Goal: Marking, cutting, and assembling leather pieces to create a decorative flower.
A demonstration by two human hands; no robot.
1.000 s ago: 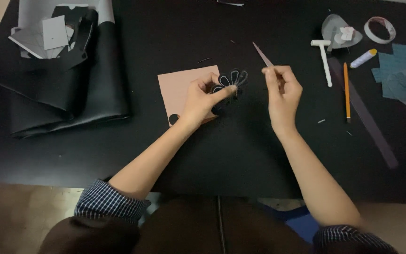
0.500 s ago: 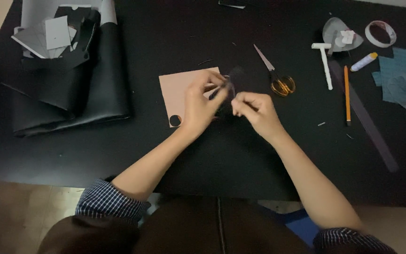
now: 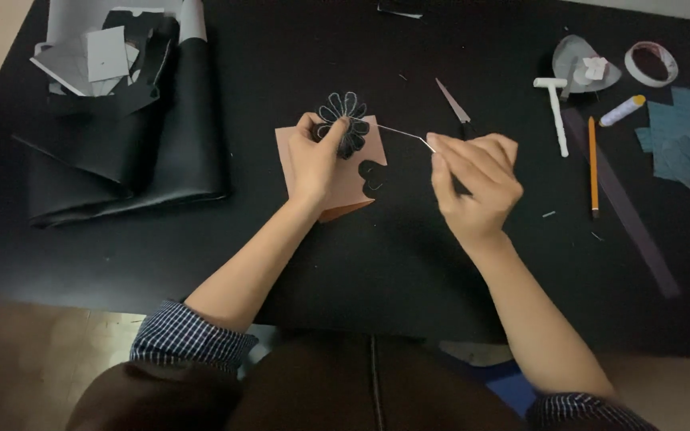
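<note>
The left hand (image 3: 317,160) pinched a black flower-shaped cutout (image 3: 343,121) over a tan sheet (image 3: 343,179) on the desk (image 3: 297,72). The right hand (image 3: 473,179), fingers closed, drew a thin thread (image 3: 401,132) taut from it. The cutout looked light and floppy, best gripped near its centre.

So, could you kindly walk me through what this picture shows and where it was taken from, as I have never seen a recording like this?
There is no machine here: a person works with two bare hands, and the one picture comes from a camera worn on their head, looking down at a black table. The left hand holds a dark flower-shaped piece against a pinkish card. The right hand pinches a pale thread stretched from the flower; whether it holds a needle is too small to tell. Behind it lie scissors. Far left sits folded black sheet material with grey paper scraps on top. Far right lie an orange pencil, a roll of tape and blue-grey cut pieces.
</note>
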